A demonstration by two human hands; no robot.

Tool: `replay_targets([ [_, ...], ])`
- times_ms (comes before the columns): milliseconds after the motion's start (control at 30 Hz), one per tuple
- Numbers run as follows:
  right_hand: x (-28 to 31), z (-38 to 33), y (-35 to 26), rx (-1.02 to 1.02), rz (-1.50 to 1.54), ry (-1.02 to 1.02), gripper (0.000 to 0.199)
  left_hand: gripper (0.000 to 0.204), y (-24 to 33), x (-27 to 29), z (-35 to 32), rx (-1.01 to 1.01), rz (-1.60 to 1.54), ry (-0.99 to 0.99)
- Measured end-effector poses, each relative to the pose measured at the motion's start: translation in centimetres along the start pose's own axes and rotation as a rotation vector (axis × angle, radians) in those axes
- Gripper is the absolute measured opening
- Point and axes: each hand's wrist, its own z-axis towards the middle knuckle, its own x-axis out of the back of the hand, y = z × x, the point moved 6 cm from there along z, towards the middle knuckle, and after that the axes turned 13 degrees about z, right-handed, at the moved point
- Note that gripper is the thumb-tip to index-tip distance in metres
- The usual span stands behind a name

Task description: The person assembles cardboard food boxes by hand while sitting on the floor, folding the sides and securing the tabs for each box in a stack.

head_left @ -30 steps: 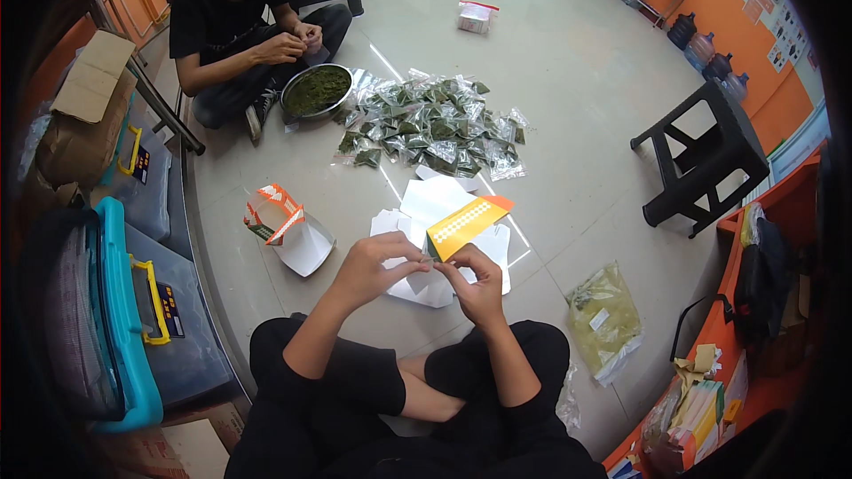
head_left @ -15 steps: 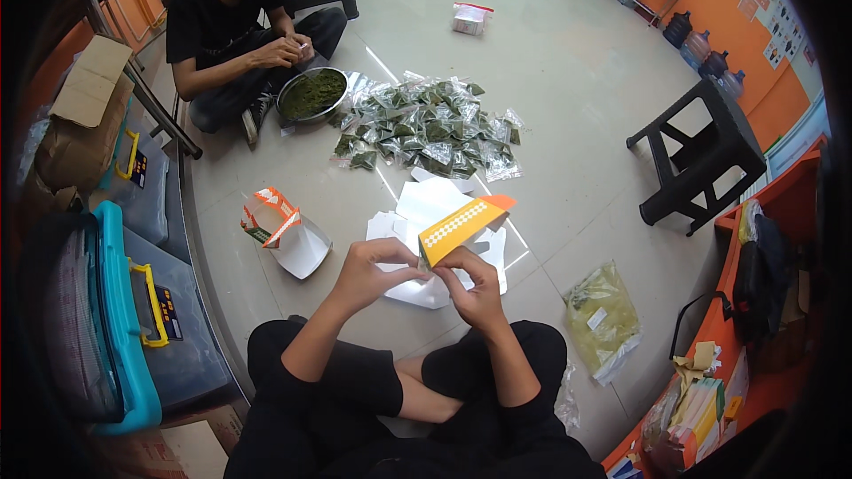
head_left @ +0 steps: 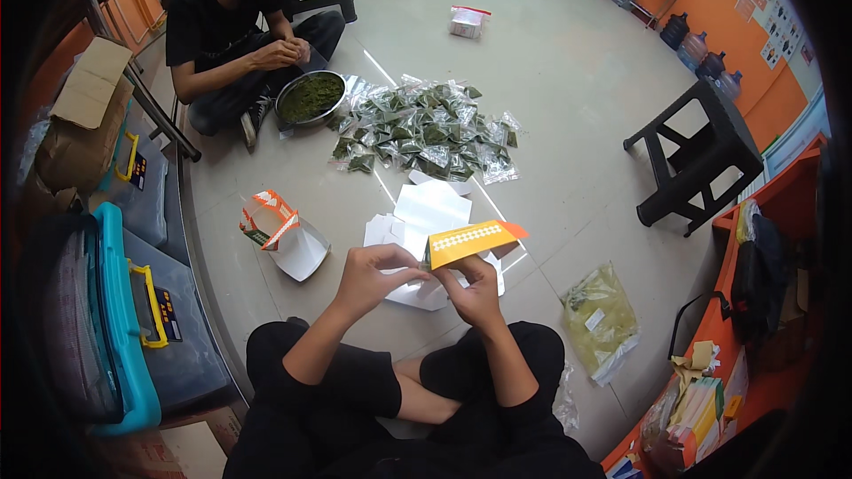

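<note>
Seated on the floor, both the left hand (head_left: 373,273) and right hand (head_left: 475,288) pinch the yellow-orange folded cardboard carton (head_left: 468,242), seemingly opening it; next needs spreading its end

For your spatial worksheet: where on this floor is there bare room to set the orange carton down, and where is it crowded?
Bare tiles lie between the pile of sachets and the black stool, and beyond the pile toward the small box. Crowded: white flat cartons before the hands, the opened carton left, the yellowish bag right.
</note>
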Motion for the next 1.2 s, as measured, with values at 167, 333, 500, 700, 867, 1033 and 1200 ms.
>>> replay_targets([
  [167, 0.1, 0.0, 0.0, -0.032, 0.047, 0.024, 0.019, 0.010, 0.7, -0.2, -0.1, -0.100, 0.119, 0.040],
  [333, 0.5, -0.2, 1.2, -0.009, 0.014, 0.024, 0.018, 0.011, 1.2, -0.6, -0.4, -0.176, 0.201, 0.054],
  [500, 0.8, -0.3, 2.2, -0.030, 0.051, 0.099, 0.018, 0.012, 1.7, -1.2, -0.5, -0.204, 0.249, 0.107],
  [700, 0.7, -0.3, 3.1, -0.044, 0.054, 0.110, 0.027, 0.013, 0.5, -1.9, -0.3, -0.112, 0.207, 0.085],
  [867, 0.4, -0.2, 3.8, -0.019, 0.137, 0.111, 0.031, 0.024, -0.4, -2.3, -0.2, -0.158, 0.135, 0.072],
  [1033, 0.9, 0.0, 1.3, 0.037, 0.148, 0.054, 0.039, 0.019, 0.8, -3.0, 0.2, -0.186, 0.101, 0.047],
  [1200, 0.3, 0.6, 0.3, 0.070, 0.053, 0.153, 0.015, 0.024, -1.7, -3.8, -0.6, -0.028, 0.032, -0.006],
])
